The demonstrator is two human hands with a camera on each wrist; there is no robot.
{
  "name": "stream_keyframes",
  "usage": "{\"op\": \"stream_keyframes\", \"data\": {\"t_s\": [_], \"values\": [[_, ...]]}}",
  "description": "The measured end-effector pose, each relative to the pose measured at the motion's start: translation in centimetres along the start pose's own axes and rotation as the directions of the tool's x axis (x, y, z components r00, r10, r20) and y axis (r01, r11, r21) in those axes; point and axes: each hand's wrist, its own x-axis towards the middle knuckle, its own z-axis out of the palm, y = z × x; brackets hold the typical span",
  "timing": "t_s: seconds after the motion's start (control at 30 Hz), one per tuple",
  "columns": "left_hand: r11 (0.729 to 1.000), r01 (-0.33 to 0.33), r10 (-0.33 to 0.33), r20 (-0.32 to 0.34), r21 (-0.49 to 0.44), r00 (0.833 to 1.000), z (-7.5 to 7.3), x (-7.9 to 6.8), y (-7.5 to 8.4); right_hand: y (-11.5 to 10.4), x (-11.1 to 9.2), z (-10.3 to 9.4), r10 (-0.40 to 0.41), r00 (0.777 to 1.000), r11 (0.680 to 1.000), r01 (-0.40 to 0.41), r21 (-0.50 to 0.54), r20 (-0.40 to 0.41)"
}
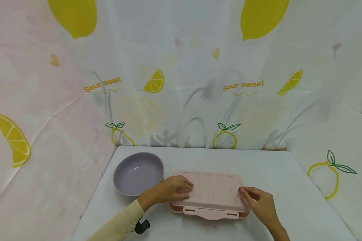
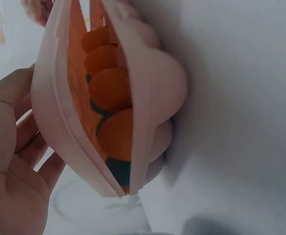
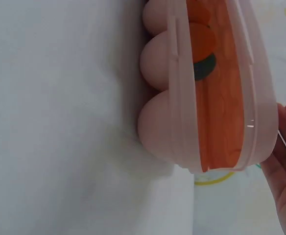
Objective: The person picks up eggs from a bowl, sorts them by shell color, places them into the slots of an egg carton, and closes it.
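A pale pink egg box lies on the table, its lid tilted above the base with a gap along the front. The left wrist view shows orange rounded pieces and dark green patches inside. Rounded egg-shaped cups bulge from the underside of the base. My left hand rests on the left end of the lid, fingers and thumb spread over its top. At the lid's right edge, my right hand touches it with the fingertips.
A purple round pan or bowl stands behind my left forearm. A short black piece shows beside the left sleeve; its kind is unclear. The white table meets a lemon-printed cloth backdrop at the back and sides.
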Motion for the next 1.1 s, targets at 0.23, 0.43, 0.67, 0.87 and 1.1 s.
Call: {"op": "stream_keyframes", "data": {"t_s": [0.23, 0.43, 0.67, 0.87, 1.1], "values": [[0.999, 0.030, -0.030, 0.004, 0.021, 1.000, 1.4, -0.4, 0.5, 0.5, -1.3, 0.7, -0.082, 0.996, 0.997, 0.082, -0.006, 0.040], [1.000, -0.009, 0.009, -0.008, 0.024, 1.000, 2.4, -0.9, 0.2, 0.9, -1.8, 1.5, -0.141, 0.988, 0.988, 0.144, -0.046, 0.057], [0.998, -0.003, -0.001, -0.051, -0.068, 0.999, 3.1, -1.8, -0.2, 0.8, -2.6, 2.6, -0.214, 0.973, 0.955, 0.227, -0.189, 0.086], [0.999, -0.024, 0.025, -0.042, 0.037, 0.999, 3.7, -1.9, 0.6, 0.6, -3.3, 2.9, -0.254, 0.954, 0.904, 0.293, -0.311, 0.160], [0.987, -0.015, 0.016, -0.002, 0.158, 1.000, 4.3, -1.7, 1.8, 0.6, -3.5, 3.0, -0.305, 0.927, 0.847, 0.368, -0.384, 0.217]]}}
